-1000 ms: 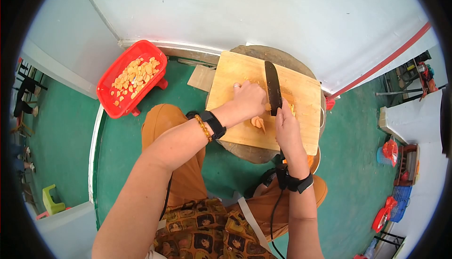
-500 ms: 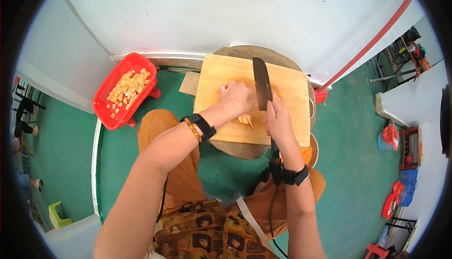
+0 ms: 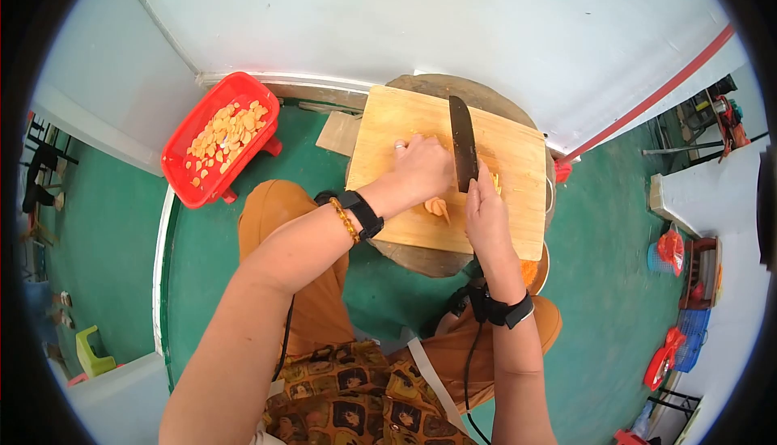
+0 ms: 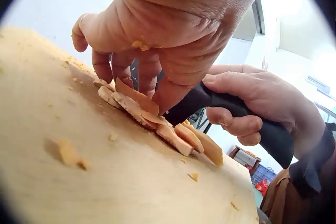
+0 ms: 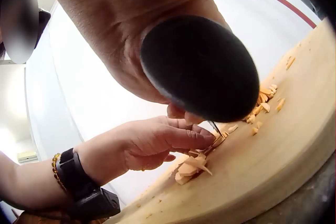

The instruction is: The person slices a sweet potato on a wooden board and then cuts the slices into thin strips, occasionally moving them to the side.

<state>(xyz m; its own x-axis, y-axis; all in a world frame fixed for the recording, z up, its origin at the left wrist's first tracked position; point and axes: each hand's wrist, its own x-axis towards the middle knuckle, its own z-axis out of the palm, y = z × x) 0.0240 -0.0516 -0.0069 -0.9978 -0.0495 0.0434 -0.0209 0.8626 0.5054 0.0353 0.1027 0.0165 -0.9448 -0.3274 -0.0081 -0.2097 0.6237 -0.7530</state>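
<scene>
On a wooden cutting board (image 3: 388,121), my left hand (image 3: 425,167) holds a small overlapping stack of orange vegetable slices (image 4: 134,106), its bent fingertips and thumb on them. Part of the stack sticks out toward me from under the palm. My right hand (image 3: 490,214) grips the black handle (image 4: 231,104) of a broad dark kitchen knife (image 3: 463,141), whose blade points away from me, close beside the left fingers. Thin cut strips (image 5: 265,98) lie on the board to the right of the blade, partly hidden by the right hand in the head view.
The board sits on a round wooden stump (image 3: 413,259) near a white wall (image 3: 340,16). A red tub (image 3: 180,186) with many orange slices stands on the green floor at left. A bowl of orange shreds (image 3: 528,272) is below the board's right corner, by my knee.
The head view swung slightly and came back. Both hands stay at the slices, and the knife keeps close to the left fingers with only small shifts.
</scene>
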